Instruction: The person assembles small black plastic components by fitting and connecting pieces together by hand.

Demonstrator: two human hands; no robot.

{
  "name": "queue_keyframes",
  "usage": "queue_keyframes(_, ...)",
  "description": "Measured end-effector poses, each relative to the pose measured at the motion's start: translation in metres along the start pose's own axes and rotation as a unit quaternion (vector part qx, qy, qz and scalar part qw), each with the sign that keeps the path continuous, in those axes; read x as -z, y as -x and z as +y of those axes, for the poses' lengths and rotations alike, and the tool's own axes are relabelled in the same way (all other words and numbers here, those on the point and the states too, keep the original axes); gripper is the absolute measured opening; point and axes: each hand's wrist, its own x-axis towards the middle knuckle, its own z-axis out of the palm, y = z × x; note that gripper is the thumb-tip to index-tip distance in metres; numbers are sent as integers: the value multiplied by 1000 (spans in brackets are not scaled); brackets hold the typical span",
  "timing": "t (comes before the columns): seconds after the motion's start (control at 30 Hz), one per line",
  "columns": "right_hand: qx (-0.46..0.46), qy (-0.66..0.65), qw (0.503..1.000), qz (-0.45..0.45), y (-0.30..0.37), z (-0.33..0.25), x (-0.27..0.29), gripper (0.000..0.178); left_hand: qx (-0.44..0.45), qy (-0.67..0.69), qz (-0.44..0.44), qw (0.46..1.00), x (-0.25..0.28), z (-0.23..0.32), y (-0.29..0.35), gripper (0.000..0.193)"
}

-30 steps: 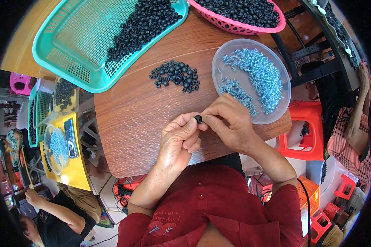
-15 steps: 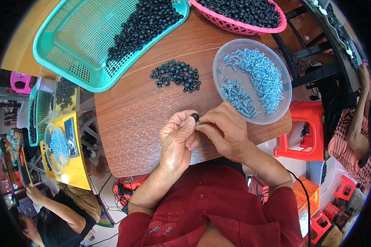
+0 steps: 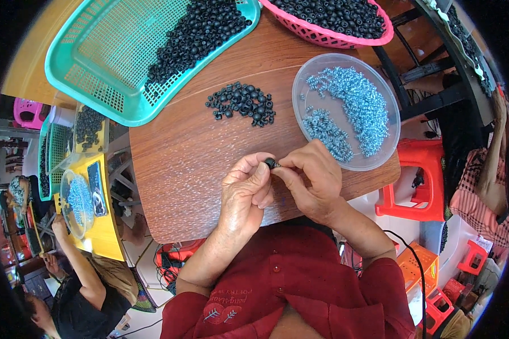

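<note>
Between the thumb and fingers of my left hand (image 3: 243,189) is a small round black plastic piece (image 3: 270,163), gripped near the table's front edge. My right hand (image 3: 314,182) pinches a tiny metal spring (image 3: 277,165) against the right side of that piece. Fingertips cover most of the spring, so how deep it sits cannot be seen. Beyond my hands lies a loose pile of similar black pieces (image 3: 240,103). Just past my right hand stands a round clear plastic tray (image 3: 297,107) with many small bluish metal springs (image 3: 363,107) in two heaps.
A green mesh basket (image 3: 110,59) of black pieces stands at the far left of the wooden table (image 3: 181,164). At the far right is a pink basket (image 3: 322,35) of more. A red stool (image 3: 430,181) is to the right. A co-worker (image 3: 79,299) sits left by a yellow table (image 3: 108,231).
My right hand has brought the metal spring up against the black piece, which has turned slightly in my left fingers. At the left, the co-worker's arm has reached toward the round tray.
</note>
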Motion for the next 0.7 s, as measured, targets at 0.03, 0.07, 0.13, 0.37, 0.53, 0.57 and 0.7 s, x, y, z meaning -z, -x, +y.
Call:
queue_keyframes(0.03, 0, 0, 1000, 0, 0, 1, 0, 17, -3, -11, 10, 1000, 0, 0, 0, 18)
queue_keyframes(0.07, 10, -7, 1000, -7, 0, 3, 0, 17, -6, -21, 20, 1000, 0, 1, 1, 18)
queue_keyframes(0.13, 21, -14, 1000, -14, 1, 6, -2, 17, -8, -28, 22, 999, 1, -1, 0, 18)
queue_keyframes(0.37, -99, -41, 993, -57, 3, 5, 1, 13, -5, -47, 10, 999, 4, -1, -3, 19)
queue_keyframes(0.53, -324, -108, 930, -139, -12, -7, 13, 15, 28, -52, -39, 997, 11, 2, -6, 19)
queue_keyframes(0.57, -338, -119, 922, -146, -13, -5, 14, 15, 44, -39, -60, 996, 11, 3, -7, 19)
queue_keyframes(0.7, -256, -107, 958, -78, -6, -4, 7, 15, 55, 36, -62, 996, 7, 7, -12, 22)
